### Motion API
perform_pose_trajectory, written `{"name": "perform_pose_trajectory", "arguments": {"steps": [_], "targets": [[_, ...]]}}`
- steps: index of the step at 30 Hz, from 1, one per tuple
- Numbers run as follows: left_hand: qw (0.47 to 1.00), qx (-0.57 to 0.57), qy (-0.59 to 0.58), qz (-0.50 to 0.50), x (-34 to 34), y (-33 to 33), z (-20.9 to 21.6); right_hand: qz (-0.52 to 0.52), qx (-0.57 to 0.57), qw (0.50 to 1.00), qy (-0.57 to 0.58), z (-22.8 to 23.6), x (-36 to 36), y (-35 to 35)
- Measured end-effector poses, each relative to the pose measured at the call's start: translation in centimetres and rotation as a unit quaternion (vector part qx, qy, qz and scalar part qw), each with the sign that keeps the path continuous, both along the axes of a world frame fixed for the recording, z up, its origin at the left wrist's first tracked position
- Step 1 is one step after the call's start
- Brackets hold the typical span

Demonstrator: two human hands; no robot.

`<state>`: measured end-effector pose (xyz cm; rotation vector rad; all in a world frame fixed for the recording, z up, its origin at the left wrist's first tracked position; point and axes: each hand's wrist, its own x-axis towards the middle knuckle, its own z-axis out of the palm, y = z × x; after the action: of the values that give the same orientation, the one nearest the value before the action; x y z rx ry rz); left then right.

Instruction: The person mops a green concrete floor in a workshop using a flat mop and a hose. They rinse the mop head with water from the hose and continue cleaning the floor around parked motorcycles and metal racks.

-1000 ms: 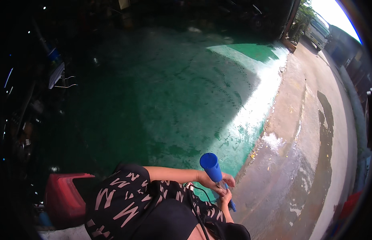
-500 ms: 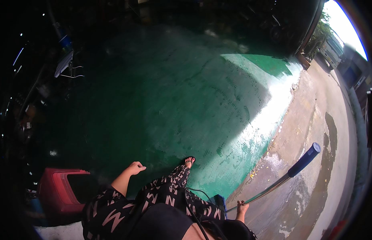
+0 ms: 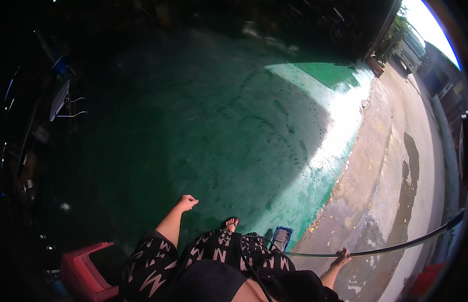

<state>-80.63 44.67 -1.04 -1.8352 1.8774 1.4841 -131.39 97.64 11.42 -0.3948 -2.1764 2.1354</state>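
My right hand is closed around the long pole of a flat mop, off to my right. The pole runs nearly level across the view, and its blue grip end reaches the right rim. At the other end, the mop head has a blue fringe and a pale middle, and sits low beside my trouser leg, near the green floor. My left hand hangs in front of me over the floor, fingers curled in, with nothing visible in it. One sandalled foot shows ahead of my patterned trousers.
The green floor bears dark tyre marks and meets a wet concrete strip on the right. A red plastic stool stands at the lower left. Farther off are a dark metal-legged object and a parked vehicle.
My right hand has moved outward to the right, and the mop pole has swung from slanting to nearly level. The mop head now shows more. My left hand has shifted slightly right and forward.
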Motion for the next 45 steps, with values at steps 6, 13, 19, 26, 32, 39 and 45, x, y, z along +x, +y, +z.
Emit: {"name": "perform_pose_trajectory", "arguments": {"steps": [6,13,19,26,32,39,45], "targets": [[0.986,-0.021,0.145,-0.083,-24.3,-8.2,5.8,-0.092,-0.079,0.991,0.064,3.5,-7.3,-6.1],[0.985,0.005,0.061,-0.164,-31.6,-11.7,0.5,-0.145,-0.122,0.982,0.019,1.2,-20.2,-18.2],[0.983,0.116,-0.118,-0.082,-30.2,-17.3,2.9,-0.087,-0.123,0.988,0.02,0.1,-32.0,-29.9],[0.976,0.163,-0.075,0.122,-36.8,-24.9,3.1,-0.018,-0.056,0.996,0.063,2.5,-46.2,-42.0],[0.961,0.225,-0.151,0.054,-50.1,-34.9,0.5,-0.036,-0.033,0.996,0.071,1.0,-58.3,-47.6],[0.998,0.022,-0.007,-0.061,-79.1,-57.3,3.7,-0.046,0.026,0.994,0.092,5.0,-70.1,-57.5],[0.979,-0.061,0.176,-0.081,-103.3,-68.3,6.7,-0.048,-0.005,0.998,0.051,3.8,-81.3,-62.4]]}}
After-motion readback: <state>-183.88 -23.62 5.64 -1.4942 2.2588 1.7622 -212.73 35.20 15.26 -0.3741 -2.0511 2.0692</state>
